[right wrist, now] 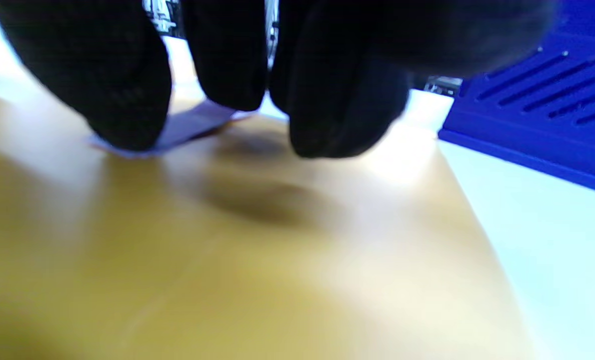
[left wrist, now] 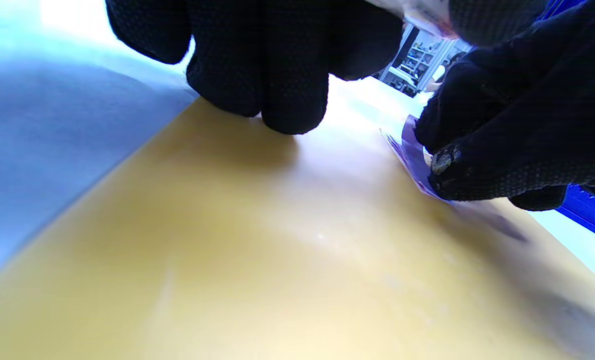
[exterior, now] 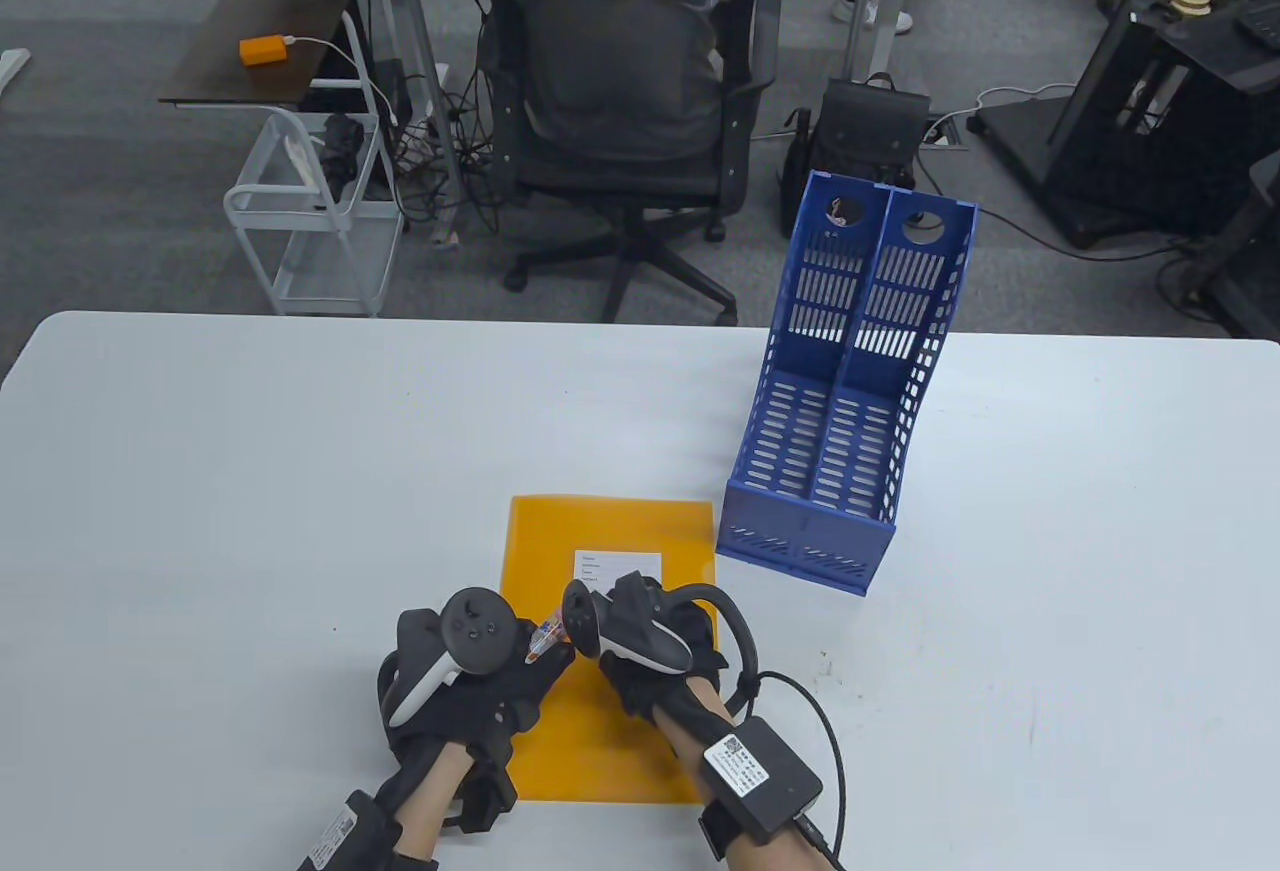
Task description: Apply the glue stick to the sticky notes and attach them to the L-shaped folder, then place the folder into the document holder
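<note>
A pale purple sticky note lies on the orange L-shaped folder, which rests flat on the white tabletop close to its near edge, with a white label on its upper face. The right hand has its gloved fingertips curled down onto the note, pinning one edge against the folder while the far edge tilts slightly up. The left hand sits just beside it, over the folder's left part, fingers curled around a small glue stick whose tip points toward the right hand; its knuckles hang just above the folder surface in the left wrist view. A blue two-compartment document holder stands upright on the tabletop just beyond the folder's far right corner, apart from both hands. Behind the tabletop stands a black office chair.
</note>
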A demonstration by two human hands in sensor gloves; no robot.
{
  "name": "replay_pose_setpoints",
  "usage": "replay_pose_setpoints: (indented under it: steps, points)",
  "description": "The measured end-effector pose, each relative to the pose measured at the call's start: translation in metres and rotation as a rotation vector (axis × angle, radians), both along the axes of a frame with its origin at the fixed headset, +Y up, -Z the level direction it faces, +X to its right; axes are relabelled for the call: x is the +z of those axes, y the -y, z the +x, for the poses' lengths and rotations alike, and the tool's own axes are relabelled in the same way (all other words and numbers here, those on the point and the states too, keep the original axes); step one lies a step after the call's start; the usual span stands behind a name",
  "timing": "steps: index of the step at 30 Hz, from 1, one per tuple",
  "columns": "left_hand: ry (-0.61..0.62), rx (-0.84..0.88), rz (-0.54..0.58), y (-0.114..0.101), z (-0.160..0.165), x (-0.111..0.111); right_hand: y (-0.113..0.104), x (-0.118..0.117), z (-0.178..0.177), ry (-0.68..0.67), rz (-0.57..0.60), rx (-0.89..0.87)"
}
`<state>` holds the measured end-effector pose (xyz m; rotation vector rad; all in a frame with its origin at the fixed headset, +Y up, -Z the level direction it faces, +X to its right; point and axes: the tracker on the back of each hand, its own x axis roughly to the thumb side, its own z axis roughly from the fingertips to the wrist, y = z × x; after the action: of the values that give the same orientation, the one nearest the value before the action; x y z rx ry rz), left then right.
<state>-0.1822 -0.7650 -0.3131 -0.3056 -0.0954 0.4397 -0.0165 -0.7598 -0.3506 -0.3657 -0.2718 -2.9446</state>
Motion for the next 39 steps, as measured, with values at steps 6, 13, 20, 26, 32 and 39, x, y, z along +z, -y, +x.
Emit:
replay_pose_setpoints:
  steps: [6,13,20,26,32,39]
  points:
    - [0.0,-0.003,0.001,0.0,0.0,0.0,0.0,-0.005,-0.002,0.006,-0.05,0.018]
    - [0.006,0.002,-0.017,0.0,0.0,0.0,0.003,-0.009,0.002,-0.004,-0.095,-0.025]
    - [0.005,-0.002,-0.013,0.0,0.0,0.0,0.004,-0.008,0.003,0.005,-0.085,-0.025]
    - [0.006,-0.012,-0.008,0.0,0.0,0.001,0.003,-0.008,0.002,0.011,-0.075,-0.019]
    - [0.01,-0.025,0.015,0.0,0.001,0.001,0.003,-0.005,0.005,0.017,-0.049,-0.014]
    - [0.025,-0.061,0.025,-0.003,0.008,0.004,-0.012,0.025,0.005,0.01,0.153,0.008]
